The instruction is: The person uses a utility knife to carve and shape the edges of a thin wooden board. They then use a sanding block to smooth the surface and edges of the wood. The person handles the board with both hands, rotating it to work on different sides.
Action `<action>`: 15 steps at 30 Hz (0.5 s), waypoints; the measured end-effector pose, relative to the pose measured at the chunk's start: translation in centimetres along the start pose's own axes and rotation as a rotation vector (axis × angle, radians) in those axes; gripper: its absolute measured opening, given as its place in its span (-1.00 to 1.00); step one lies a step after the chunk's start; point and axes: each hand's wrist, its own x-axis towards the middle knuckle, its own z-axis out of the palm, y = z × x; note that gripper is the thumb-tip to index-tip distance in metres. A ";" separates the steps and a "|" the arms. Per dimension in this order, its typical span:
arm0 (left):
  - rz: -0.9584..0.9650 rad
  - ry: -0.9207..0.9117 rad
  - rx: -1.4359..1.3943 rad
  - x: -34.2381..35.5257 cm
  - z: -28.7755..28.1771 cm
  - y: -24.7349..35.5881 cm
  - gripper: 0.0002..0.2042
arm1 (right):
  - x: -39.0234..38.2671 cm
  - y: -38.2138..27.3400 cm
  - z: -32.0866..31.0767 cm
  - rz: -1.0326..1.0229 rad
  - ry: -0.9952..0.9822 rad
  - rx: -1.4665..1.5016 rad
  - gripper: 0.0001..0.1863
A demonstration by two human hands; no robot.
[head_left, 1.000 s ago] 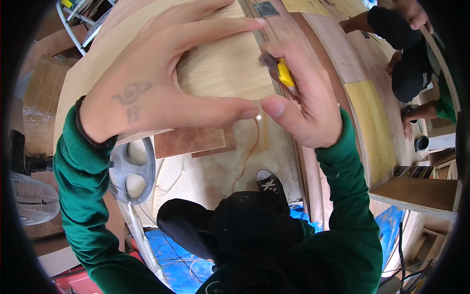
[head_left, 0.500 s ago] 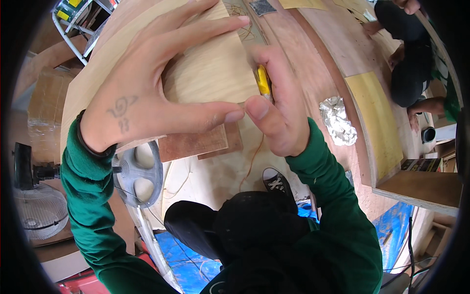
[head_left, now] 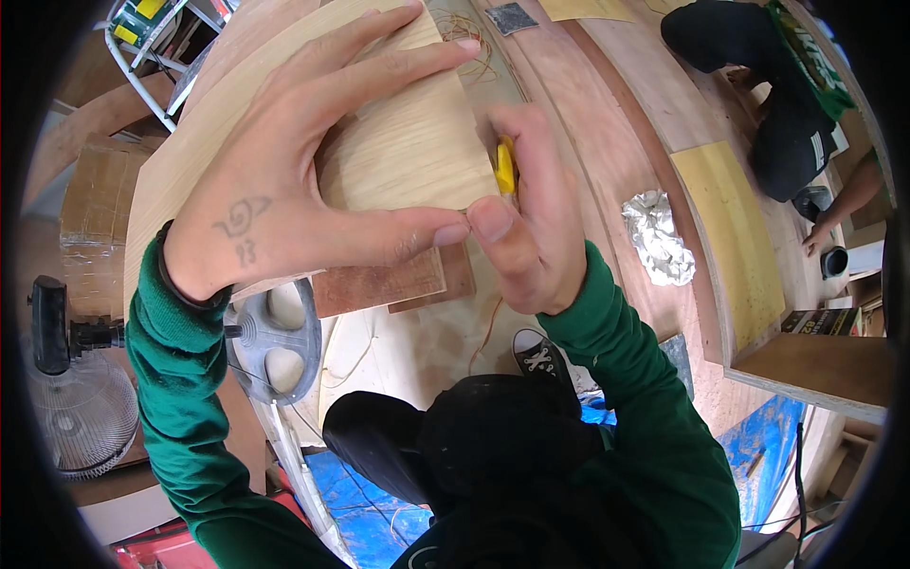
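My left hand lies spread over a light wood-grained panel, fingers apart and thumb along its near edge. At the panel's near right corner, my right hand is closed around a yellow tool that looks like a utility knife. Most of it is hidden by the fingers, and its working end does not show. My right thumb touches the corner, almost meeting the left thumb tip. Reddish-brown wooden blocks show beneath the panel.
Crumpled foil lies on boards to the right. Thin curled strips lie beyond the panel. A fan and a grey wheel-like part stand at left. Another person crouches at far right, near a dark cup.
My right hand has shifted slightly left and down along the panel's corner with the yellow utility knife. My left hand stays spread on the panel. The other person at right has moved.
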 end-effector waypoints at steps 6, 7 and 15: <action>0.116 0.116 -0.083 0.1 0.7 -0.6 -0.11 | -0.1 -0.1 0.0 0.014 -0.001 -0.030 -0.42; 0.167 0.160 -0.071 0.3 1.0 -0.9 -0.13 | -0.1 -0.1 0.0 0.025 0.001 -0.032 -0.42; 0.150 0.255 -0.099 -0.1 2.3 -1.8 -0.17 | -0.5 -0.4 0.1 0.015 0.033 -0.044 -0.52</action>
